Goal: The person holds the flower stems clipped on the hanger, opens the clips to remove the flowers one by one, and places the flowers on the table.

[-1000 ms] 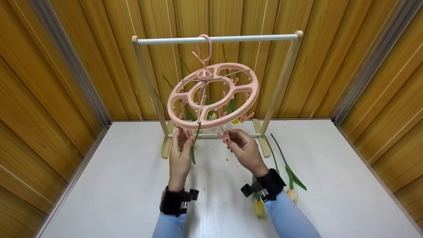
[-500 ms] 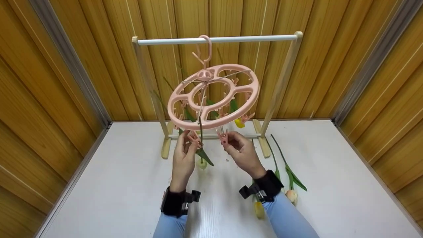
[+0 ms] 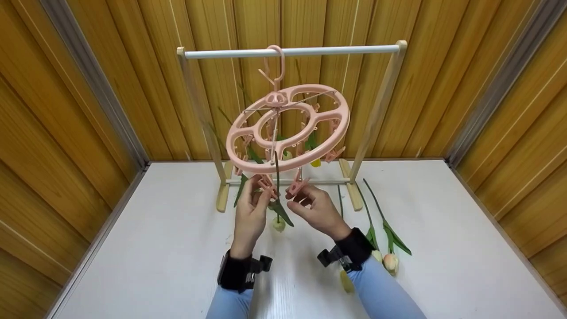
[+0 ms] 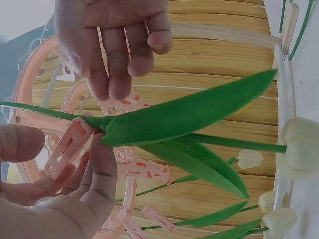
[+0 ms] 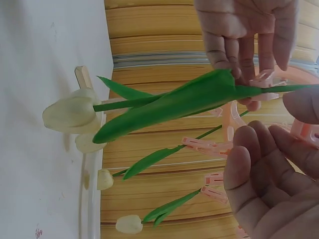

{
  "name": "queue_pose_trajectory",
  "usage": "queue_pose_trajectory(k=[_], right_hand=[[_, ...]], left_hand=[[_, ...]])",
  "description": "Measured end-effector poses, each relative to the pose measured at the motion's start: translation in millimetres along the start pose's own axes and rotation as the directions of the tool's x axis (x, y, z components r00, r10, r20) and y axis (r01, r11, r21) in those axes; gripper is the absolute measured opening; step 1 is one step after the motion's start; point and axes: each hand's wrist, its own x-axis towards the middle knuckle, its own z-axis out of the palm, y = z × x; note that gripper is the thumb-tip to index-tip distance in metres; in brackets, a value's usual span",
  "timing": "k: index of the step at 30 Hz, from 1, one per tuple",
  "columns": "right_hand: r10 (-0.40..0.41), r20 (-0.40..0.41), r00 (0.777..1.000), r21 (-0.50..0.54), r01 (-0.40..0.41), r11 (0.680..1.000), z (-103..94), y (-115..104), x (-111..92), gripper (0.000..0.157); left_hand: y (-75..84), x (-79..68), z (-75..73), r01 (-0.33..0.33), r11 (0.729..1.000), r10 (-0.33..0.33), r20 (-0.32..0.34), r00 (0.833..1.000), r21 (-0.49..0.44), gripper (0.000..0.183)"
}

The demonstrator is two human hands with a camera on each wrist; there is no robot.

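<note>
In the head view my left hand (image 3: pixel 251 217) curls its fingers round a pink clothespin (image 4: pixel 69 148). That clothespin clips the stem of a pale tulip (image 5: pixel 70 110), which hangs bloom down; its green leaves (image 4: pixel 189 107) spread below the clip. My right hand (image 3: pixel 322 212) is close on the right, fingers loosely bent and thumb apart from them. Right at its index finger hangs another pink clothespin (image 3: pixel 297 187), tilted. Both clothespins hang under the round pink drying hanger (image 3: pixel 266 167), which is hooked on a white rod (image 3: pixel 336 51).
Wooden posts (image 3: pixel 380 110) hold the rod. Behind, other pale tulips (image 5: pixel 128 224) hang from clothespins. On the white table (image 3: pixel 159 248), more tulips (image 3: pixel 390 263) lie at the right, near my right forearm. Wood-patterned walls (image 3: pixel 79 110) surround the table.
The left hand has moved right with the clothespin, and the clipped tulip now hangs straight down between the hands. The right thumb has come away from its clothespin, which now tilts.
</note>
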Motion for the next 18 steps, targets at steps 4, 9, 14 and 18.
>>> queue_pose_trajectory(k=[4, 9, 14, 18], right_hand=[[-0.002, 0.033, 0.999, -0.029, 0.003, 1.0, 2.3, -1.8, -0.2, 0.02], [-0.025, 0.058, 0.998, -0.048, 0.027, 0.998, 5.3, -1.4, 1.0, 0.018], [-0.032, 0.053, 0.998, -0.085, 0.037, 0.996, 7.8, -1.1, 1.6, 0.019], [-0.031, 0.042, 0.999, -0.098, 0.035, 0.995, 9.9, -0.8, 1.7, 0.019]], left_hand=[[1.8, -1.1, 2.1, 0.003, 1.0, -0.003, 0.0, 1.0, -0.02, 0.039], [2.1, -1.8, 3.2, -0.003, 0.999, 0.002, -0.003, 1.0, -0.034, 0.03], [1.7, -2.4, 3.2, -0.032, 0.999, 0.032, -0.006, 0.999, -0.027, 0.024], [1.4, -2.1, 3.1, -0.04, 0.999, 0.04, -0.013, 0.999, -0.014, 0.023]])
